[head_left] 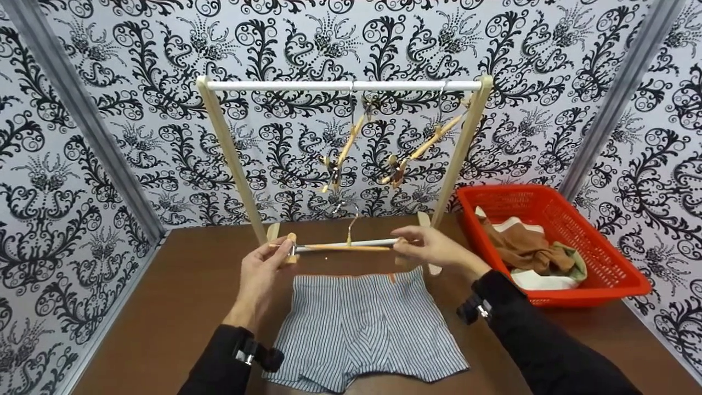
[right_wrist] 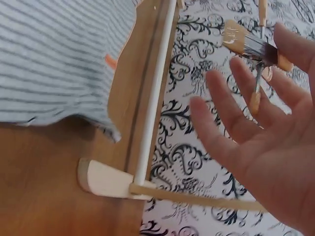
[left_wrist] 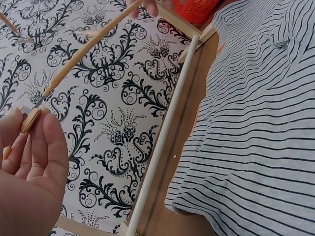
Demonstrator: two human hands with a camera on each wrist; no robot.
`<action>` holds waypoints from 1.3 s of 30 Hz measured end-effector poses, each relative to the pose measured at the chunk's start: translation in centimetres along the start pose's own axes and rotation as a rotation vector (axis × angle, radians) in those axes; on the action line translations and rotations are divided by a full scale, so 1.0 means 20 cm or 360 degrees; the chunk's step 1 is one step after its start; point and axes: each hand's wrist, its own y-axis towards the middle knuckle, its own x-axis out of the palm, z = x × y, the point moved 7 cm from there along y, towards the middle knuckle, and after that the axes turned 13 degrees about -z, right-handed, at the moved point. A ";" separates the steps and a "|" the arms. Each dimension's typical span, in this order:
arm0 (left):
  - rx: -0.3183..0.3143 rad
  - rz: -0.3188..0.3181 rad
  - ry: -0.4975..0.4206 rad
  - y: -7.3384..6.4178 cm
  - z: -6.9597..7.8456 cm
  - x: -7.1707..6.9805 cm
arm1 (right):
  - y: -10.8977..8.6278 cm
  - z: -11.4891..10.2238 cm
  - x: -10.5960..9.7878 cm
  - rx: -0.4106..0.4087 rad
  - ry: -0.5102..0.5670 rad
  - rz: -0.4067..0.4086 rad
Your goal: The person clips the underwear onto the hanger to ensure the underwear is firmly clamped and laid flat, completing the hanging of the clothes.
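A wooden clip hanger (head_left: 348,247) with a metal hook is held level above the table. My left hand (head_left: 262,269) pinches the clip at its left end; in the left wrist view the thumb and fingers close on that wooden clip (left_wrist: 30,120). At the other end, my right hand (head_left: 430,247) is spread around the right clip (right_wrist: 256,49), its fingers extended in the right wrist view. Whether they touch the clip is unclear. Below the hanger, grey striped boxer shorts (head_left: 367,323) lie flat, with the orange-edged waistband toward the rack.
Behind the hands stands a wooden rack with a white top rail (head_left: 274,85). Two more clip hangers hang there, one near the middle (head_left: 351,142), another at right (head_left: 433,144). A red basket (head_left: 603,230) holding crumpled clothes (head_left: 526,247) sits to the right on the brown table (head_left: 164,307).
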 end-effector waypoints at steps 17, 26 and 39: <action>-0.0169 -0.0133 0.0216 0.05 -0.22 0.05 | -0.01 0.33 -0.02 0.0224 0.0465 0.0504; -0.0171 -0.0171 0.0468 0.07 -0.32 0.08 | -0.01 0.48 0.01 0.0325 0.0358 0.0680; -0.0065 -0.0135 0.1181 0.09 -0.31 0.14 | 0.01 0.55 0.01 0.0410 0.0252 0.0783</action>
